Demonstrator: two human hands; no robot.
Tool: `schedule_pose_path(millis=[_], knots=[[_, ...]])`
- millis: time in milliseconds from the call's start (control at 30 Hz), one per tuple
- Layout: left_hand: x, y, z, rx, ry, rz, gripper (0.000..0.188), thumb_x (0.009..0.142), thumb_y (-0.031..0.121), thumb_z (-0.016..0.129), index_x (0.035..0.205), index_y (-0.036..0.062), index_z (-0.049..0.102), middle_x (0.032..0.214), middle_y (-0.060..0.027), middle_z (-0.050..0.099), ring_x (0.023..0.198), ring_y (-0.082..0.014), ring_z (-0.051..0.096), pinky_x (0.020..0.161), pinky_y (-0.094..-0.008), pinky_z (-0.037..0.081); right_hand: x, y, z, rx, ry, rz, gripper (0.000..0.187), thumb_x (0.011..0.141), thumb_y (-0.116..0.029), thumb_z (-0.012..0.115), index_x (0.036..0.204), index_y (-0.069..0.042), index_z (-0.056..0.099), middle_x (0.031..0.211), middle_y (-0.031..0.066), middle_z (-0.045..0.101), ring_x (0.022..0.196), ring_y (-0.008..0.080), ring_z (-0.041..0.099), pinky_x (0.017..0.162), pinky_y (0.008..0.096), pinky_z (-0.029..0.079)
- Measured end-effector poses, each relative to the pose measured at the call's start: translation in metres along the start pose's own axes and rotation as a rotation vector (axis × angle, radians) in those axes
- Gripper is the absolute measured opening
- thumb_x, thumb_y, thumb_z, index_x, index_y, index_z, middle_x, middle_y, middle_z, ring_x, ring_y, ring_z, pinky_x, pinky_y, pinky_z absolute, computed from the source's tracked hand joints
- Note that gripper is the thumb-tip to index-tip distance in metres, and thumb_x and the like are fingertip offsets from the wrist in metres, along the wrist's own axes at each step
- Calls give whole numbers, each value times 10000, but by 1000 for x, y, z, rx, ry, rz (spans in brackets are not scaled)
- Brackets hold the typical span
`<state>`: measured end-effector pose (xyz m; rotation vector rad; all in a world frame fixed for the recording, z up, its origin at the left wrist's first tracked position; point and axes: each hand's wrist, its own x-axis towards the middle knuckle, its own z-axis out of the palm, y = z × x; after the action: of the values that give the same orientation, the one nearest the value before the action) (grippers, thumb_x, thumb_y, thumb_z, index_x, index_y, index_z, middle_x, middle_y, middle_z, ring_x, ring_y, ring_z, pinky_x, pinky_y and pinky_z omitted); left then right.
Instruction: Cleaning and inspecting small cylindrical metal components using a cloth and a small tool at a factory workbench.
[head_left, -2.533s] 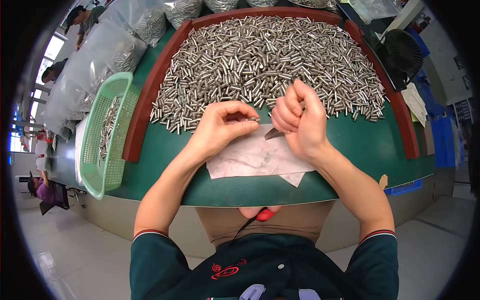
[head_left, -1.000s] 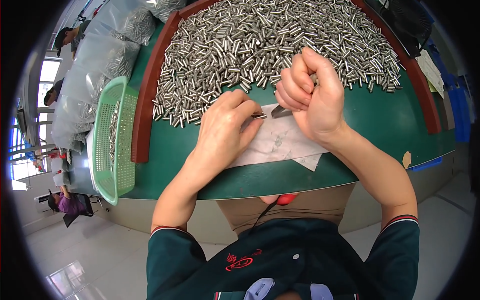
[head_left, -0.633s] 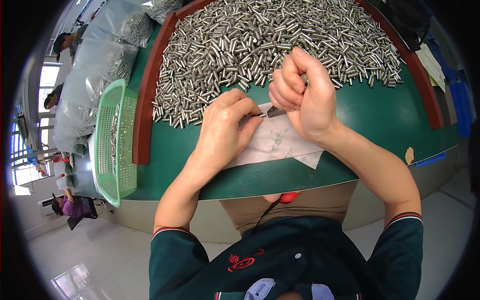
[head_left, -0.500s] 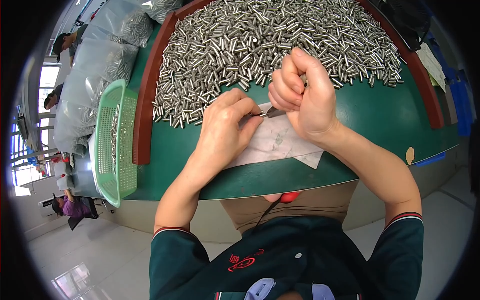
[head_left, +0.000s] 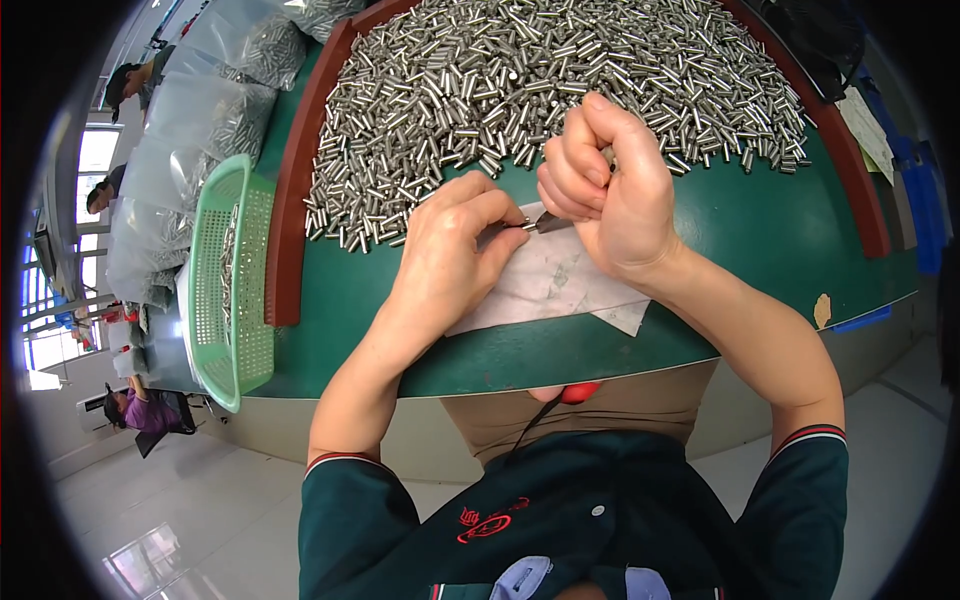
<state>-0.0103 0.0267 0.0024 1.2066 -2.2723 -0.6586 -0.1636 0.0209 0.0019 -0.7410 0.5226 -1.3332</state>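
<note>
Between thumb and fingertips, my left hand (head_left: 455,245) pinches a small metal pin (head_left: 527,225), of which only the end shows. My right hand (head_left: 615,195) is curled into a fist, thumb side up. A grey blade-like metal tool (head_left: 546,221) sticks out of it, its tip at or very near the pin; its handle is hidden in the fist. Under both hands a stained whitish cloth (head_left: 555,280) lies on the green tabletop (head_left: 720,240). Just beyond the hands spreads a large heap of short shiny metal pins (head_left: 480,90).
Dark red wooden rails (head_left: 293,200) border the heap left and right. Outside the left rail stands a green plastic basket (head_left: 253,330) with pins in it. Clear bags of pins (head_left: 215,115) line the far left. Papers (head_left: 862,130) lie beyond the right rail. Other people are in the left background.
Both hands keep the same grip and almost the same place. The tool tip and the pin show hardly any shift.
</note>
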Motion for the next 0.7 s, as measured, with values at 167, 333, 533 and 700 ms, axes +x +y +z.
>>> schedule_pose_path(millis=[167,333,533,700], knots=[[3,-1,0,-51,-27,-32,102,621,-1,649,693,-13,579,678,-94,518,599,-230,544,557,-313,438,0,0,-2,-26,2,-8,406,895,-289,277,522,-131,264,404,-36,230,373,70,149,381,234,155],[3,-1,-1,-58,-36,-46,104,622,-1,652,696,-15,580,676,-90,523,604,-223,546,561,-310,440,1,0,-1,-29,-13,-21,401,894,-286,280,527,-128,266,409,-35,235,377,69,147,382,232,156],[5,-3,-1,-121,-50,-79,101,620,-1,657,684,-17,580,675,-87,527,596,-219,547,556,-312,440,1,2,0,-24,-2,-24,396,891,-278,283,527,-125,264,413,-35,237,381,70,154,383,232,156],[7,-3,-3,-106,-69,-95,102,615,-3,658,670,-21,574,672,-90,530,587,-218,547,549,-311,438,-2,5,6,-102,-6,-68,402,889,-271,292,518,-119,265,419,-28,238,389,74,166,389,234,162]])
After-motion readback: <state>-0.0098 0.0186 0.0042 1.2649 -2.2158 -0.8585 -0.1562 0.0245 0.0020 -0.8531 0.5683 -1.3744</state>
